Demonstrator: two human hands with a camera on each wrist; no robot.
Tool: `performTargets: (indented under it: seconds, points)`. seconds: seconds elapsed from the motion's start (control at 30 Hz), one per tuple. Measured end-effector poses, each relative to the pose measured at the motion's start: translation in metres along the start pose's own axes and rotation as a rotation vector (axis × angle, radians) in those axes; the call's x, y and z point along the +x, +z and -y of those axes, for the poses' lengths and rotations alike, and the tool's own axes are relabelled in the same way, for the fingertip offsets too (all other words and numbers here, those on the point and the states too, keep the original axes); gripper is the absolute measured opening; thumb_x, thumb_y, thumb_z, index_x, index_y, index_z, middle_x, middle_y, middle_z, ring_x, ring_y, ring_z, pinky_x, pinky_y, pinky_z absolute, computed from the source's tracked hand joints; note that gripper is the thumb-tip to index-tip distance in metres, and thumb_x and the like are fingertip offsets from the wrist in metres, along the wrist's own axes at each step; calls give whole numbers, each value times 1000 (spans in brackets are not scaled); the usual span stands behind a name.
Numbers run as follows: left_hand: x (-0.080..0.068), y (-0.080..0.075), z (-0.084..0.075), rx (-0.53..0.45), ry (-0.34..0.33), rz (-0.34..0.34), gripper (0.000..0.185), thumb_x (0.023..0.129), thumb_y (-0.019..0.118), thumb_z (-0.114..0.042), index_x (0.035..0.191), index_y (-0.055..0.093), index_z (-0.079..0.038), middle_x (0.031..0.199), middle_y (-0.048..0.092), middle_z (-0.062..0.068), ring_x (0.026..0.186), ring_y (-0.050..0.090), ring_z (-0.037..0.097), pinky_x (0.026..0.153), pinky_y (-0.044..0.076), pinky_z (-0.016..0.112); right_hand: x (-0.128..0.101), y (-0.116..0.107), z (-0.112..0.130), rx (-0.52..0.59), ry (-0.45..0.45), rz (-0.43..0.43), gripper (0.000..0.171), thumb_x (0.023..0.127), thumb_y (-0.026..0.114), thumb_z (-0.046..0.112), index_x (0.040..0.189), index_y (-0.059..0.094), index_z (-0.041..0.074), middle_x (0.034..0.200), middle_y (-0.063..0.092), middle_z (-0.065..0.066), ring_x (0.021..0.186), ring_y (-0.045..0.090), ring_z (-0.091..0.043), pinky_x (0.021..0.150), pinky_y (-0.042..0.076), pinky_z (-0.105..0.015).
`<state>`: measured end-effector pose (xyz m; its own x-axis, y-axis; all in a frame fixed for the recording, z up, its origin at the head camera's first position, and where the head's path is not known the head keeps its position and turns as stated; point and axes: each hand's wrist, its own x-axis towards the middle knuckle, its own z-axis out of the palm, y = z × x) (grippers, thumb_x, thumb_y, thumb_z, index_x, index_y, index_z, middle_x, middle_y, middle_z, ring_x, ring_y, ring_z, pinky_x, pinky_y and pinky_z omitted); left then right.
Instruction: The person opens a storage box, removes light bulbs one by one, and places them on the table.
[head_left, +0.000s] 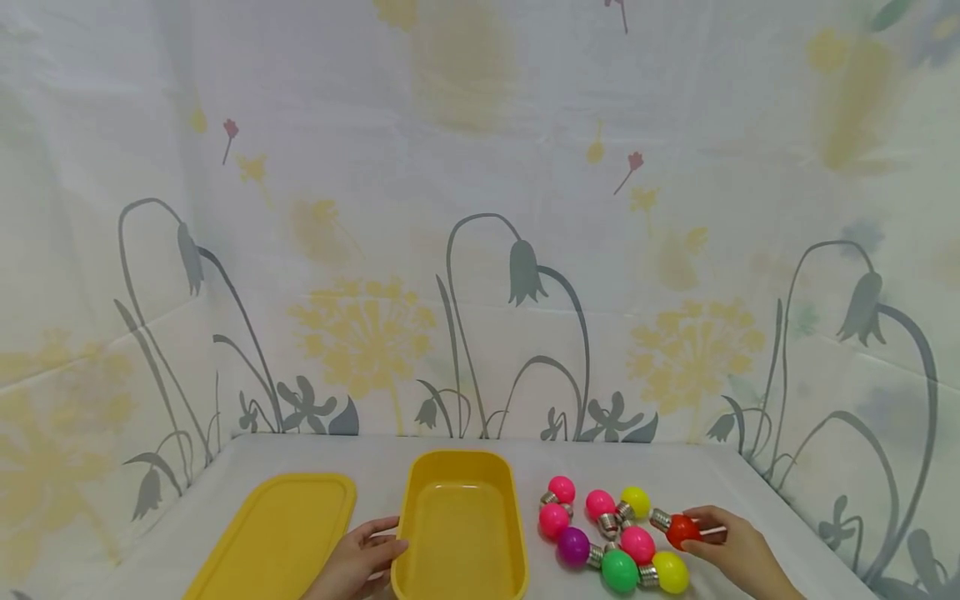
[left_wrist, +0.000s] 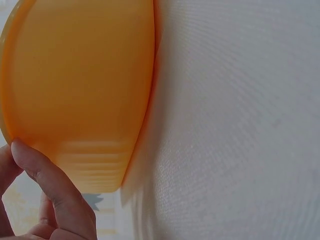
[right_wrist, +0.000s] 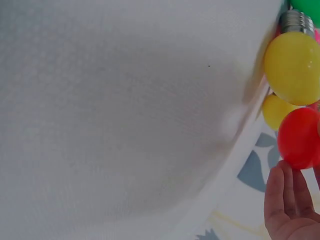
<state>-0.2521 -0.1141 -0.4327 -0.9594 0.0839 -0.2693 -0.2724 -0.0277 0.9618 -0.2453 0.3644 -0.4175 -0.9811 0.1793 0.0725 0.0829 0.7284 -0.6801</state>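
My left hand (head_left: 363, 557) is at the left side of a yellow plastic box (head_left: 459, 533), thumb over its rim and fingers outside. In the left wrist view, thumb and finger pinch the rim of the box (left_wrist: 85, 75). My right hand (head_left: 731, 546) holds a red light bulb (head_left: 682, 532) by its round end, the metal screw base pointing left toward the box. The right wrist view shows fingertips on the red bulb (right_wrist: 298, 137). Just left of it lies a group of coloured bulbs, including a yellow one (head_left: 670, 572), a green one (head_left: 619, 571) and a purple one (head_left: 573, 547).
A flat yellow lid (head_left: 277, 533) lies on the white table left of the box. Several pink bulbs (head_left: 554, 521) and another yellow bulb (head_left: 635, 502) lie right of the box. A flower-printed curtain (head_left: 480, 250) stands behind and at both sides.
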Motion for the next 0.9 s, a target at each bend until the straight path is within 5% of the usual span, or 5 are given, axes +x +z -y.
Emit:
performTargets:
  seconds: [0.9]
  points:
    - [-2,-3,2,-46,23,50,65,83,72,-21,130,40,9,98,60,11,78,63,16,69,51,27,26,16,-6,-27,57,108,44,77,75,19,106,59,-9,88,61,-10,78,55,-21,69,53,-37]
